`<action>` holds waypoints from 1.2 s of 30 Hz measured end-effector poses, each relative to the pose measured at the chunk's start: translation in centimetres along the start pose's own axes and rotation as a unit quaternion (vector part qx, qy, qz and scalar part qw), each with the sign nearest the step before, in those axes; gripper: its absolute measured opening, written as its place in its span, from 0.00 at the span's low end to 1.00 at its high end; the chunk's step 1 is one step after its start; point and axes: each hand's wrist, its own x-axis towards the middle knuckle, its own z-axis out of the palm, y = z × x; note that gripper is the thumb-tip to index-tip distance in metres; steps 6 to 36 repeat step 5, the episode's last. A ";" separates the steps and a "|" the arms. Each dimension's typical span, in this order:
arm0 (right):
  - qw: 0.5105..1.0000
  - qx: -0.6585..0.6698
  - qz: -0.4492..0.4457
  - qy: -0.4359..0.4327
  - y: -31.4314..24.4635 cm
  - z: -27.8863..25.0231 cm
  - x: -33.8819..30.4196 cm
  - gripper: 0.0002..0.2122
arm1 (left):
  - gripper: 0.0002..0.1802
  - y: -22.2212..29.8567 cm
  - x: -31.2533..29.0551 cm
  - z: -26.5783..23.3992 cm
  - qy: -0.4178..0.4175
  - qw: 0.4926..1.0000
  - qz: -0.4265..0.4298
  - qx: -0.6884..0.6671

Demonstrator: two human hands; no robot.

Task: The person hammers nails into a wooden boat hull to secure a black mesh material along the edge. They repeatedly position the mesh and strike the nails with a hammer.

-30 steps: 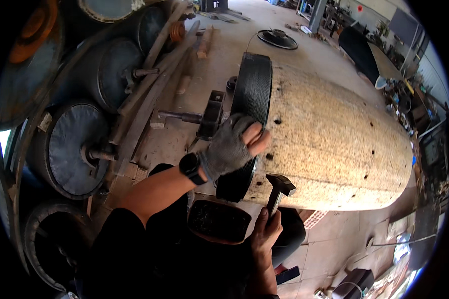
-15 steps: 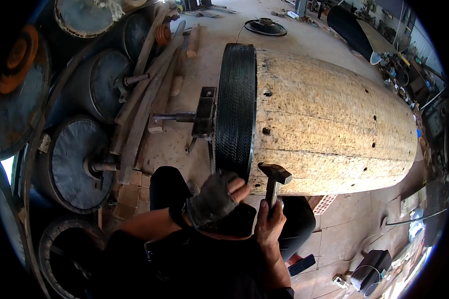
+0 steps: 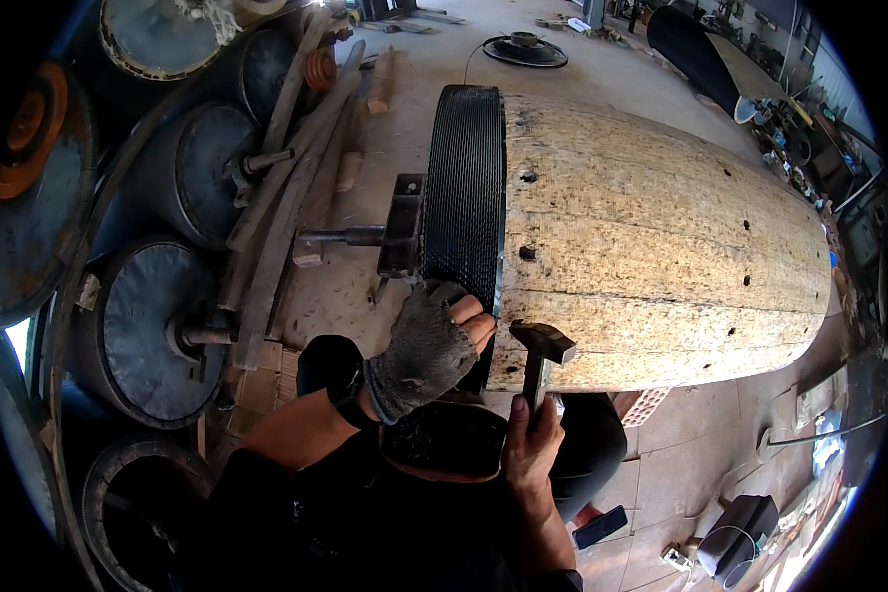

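Note:
In front of me lies a big drum (image 3: 641, 217) with a pale, scuffed yellowish surface and several dark holes. Black cord (image 3: 464, 178) is wound in tight rows around its left end. My left hand (image 3: 429, 345), in a dark fingerless glove, rests against the lower part of these windings with its fingers curled; whether a strand is pinched in them is hidden. Bare, my right hand (image 3: 533, 444) is closed round the handle of a hammer (image 3: 545, 343). The hammer stands head up, close to the drum's lower left edge.
A metal shaft with a dark bracket (image 3: 402, 225) sticks out of the drum's left end. Dark rollers (image 3: 153, 331) and wooden planks (image 3: 301, 187) crowd the left side. Behind the drum, a reel (image 3: 525, 49) lies on the floor, a thin line running from it. A phone (image 3: 600, 528) lies lower right.
My left hand has moved up and slightly right onto the cord windings, its fingers now curled against them. The hammer in my right hand has hardly moved.

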 end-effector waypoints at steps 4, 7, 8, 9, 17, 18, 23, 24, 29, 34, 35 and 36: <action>1.000 0.018 -0.011 0.001 0.2 0.3 0.0 0.12 | 0.11 1.9 2.6 -2.2 -0.125 0.990 -0.032 0.057; 1.000 0.019 -0.011 -0.001 0.2 0.4 0.0 0.12 | 0.11 2.2 2.9 -2.1 -0.164 0.982 -0.054 0.071; 1.000 0.019 -0.011 -0.001 0.2 0.4 0.0 0.12 | 0.11 2.2 2.9 -2.1 -0.164 0.982 -0.054 0.071; 1.000 0.019 -0.011 -0.001 0.2 0.4 0.0 0.12 | 0.11 2.2 2.9 -2.1 -0.164 0.982 -0.054 0.071; 1.000 0.019 -0.011 -0.001 0.2 0.4 0.0 0.12 | 0.11 2.2 2.9 -2.1 -0.164 0.982 -0.054 0.071; 1.000 0.019 -0.011 -0.001 0.2 0.4 0.0 0.12 | 0.11 2.2 2.9 -2.1 -0.164 0.982 -0.054 0.071; 1.000 0.019 -0.011 -0.001 0.2 0.4 0.0 0.12 | 0.11 2.2 2.9 -2.1 -0.164 0.982 -0.054 0.071; 1.000 0.019 -0.011 -0.001 0.2 0.4 0.0 0.12 | 0.11 2.2 2.9 -2.1 -0.164 0.982 -0.054 0.071; 1.000 0.019 -0.011 -0.001 0.2 0.4 0.0 0.12 | 0.11 2.2 2.9 -2.1 -0.164 0.982 -0.054 0.071; 1.000 0.019 -0.011 -0.001 0.2 0.4 0.0 0.12 | 0.11 2.2 2.9 -2.1 -0.164 0.982 -0.054 0.071; 1.000 0.019 -0.011 -0.001 0.2 0.4 0.0 0.12 | 0.11 2.2 2.9 -2.1 -0.164 0.982 -0.054 0.071; 1.000 0.019 -0.011 -0.001 0.2 0.4 0.0 0.12 | 0.11 2.2 2.9 -2.1 -0.164 0.982 -0.054 0.071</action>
